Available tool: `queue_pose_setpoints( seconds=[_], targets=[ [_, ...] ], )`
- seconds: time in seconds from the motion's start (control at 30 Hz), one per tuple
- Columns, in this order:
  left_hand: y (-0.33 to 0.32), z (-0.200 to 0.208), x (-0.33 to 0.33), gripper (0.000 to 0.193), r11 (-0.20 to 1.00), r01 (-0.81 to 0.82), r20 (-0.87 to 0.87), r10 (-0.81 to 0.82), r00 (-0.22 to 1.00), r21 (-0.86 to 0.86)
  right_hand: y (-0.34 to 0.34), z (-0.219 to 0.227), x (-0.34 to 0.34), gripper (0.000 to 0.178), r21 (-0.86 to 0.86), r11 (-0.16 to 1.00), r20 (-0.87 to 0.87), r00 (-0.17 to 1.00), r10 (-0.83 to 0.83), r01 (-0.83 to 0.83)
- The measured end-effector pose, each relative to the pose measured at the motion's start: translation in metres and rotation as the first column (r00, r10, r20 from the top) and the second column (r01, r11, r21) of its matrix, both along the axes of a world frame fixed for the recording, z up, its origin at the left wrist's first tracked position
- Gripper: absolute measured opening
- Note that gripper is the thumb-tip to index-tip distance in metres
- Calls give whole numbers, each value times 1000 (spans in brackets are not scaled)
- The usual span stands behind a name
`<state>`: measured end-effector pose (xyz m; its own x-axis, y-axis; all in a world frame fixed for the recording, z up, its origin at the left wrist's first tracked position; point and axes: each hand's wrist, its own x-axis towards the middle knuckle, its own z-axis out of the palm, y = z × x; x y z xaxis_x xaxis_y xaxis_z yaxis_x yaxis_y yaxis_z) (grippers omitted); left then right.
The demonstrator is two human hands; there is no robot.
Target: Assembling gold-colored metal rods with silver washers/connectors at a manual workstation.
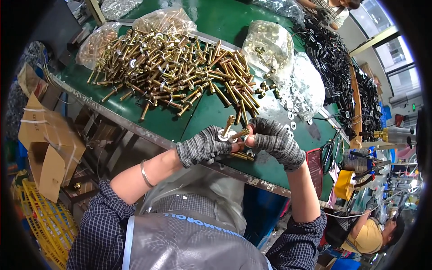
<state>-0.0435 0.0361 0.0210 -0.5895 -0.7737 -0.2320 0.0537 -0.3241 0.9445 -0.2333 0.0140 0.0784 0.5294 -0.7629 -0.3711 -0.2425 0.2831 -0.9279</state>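
Observation:
Both of my hands wear grey striped gloves with bare fingertips and meet over the near edge of the green table. My left hand is closed around brass-coloured bolts fitted with flat washers. One bolt stands up from it, a silver washer low on its shank. A second bolt slants to the right, and its end is pinched by the fingertips of my right hand. Whether a small nut is also between those fingertips is hidden. More bolts lie just below my hands.
Beyond my hands spreads a big heap of bolts with washers. Loose washers spill from clear plastic on the right, beside a bag of small brass parts. Black cabled parts pile up farther right. Two other people work at the right.

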Motion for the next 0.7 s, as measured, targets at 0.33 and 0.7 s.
queue_pose_setpoints(
  seconds=[0.33, 0.7],
  targets=[
    [-2, 0, 12, 22, 990, -11, -137, 31, 990, 140, -24, -12, -5, 21, 119, 985, 104, 988, 111, -123],
    [-2, 24, 6, 26, 954, 14, -17, -10, 1000, 299, -104, -58, -25, 9, -787, 492, -608, 601, -519, -372]
  ],
)
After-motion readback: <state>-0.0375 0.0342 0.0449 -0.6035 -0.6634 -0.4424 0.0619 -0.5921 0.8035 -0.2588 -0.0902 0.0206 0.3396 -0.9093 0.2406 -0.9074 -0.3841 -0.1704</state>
